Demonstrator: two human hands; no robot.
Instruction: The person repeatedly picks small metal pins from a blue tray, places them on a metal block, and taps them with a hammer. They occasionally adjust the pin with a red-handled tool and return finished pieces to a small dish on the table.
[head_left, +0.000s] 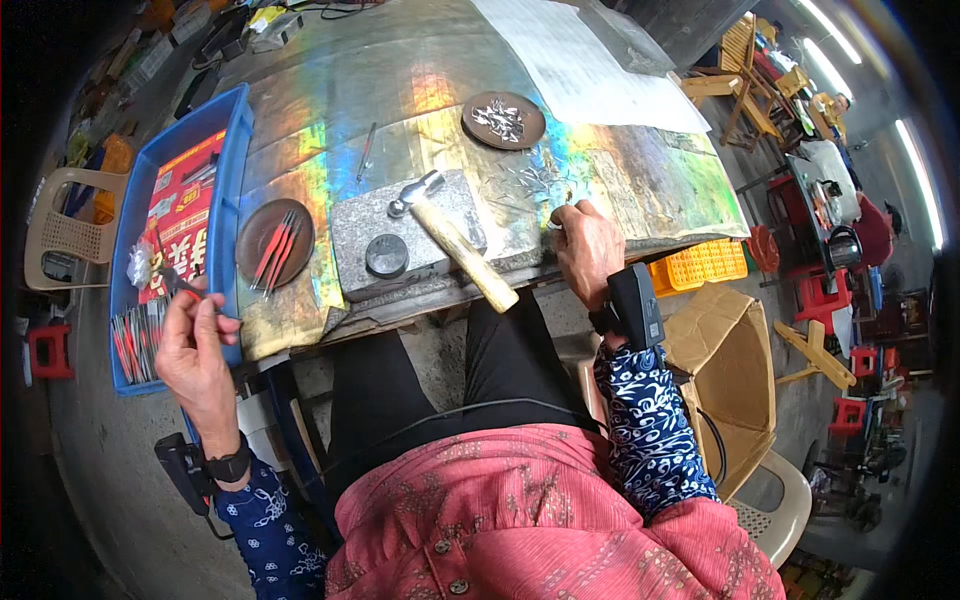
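Observation:
My left hand [198,350] hovers over the near end of a blue plastic tray [232,190], fingers pinched round a slender red-and-dark tool [188,290], mostly hidden by the fingers. Several similar slender tools [135,345] lie in that tray's near end. On the table's front right, my right hand [590,245] is closed, fingertips together near a small shiny bit; whether it is held I cannot make out. A hammer [455,245] with a wooden handle rests on a grey stone block [350,235], beside a round black piece [387,256].
A brown plate [247,250] holds several red slender tools. Another brown plate [537,125] carries small silvery metal pieces, with more scattered near it. A thin rod [367,150] lies behind the block. An open cardboard box [735,375] and a yellow crate [700,266] stand at right.

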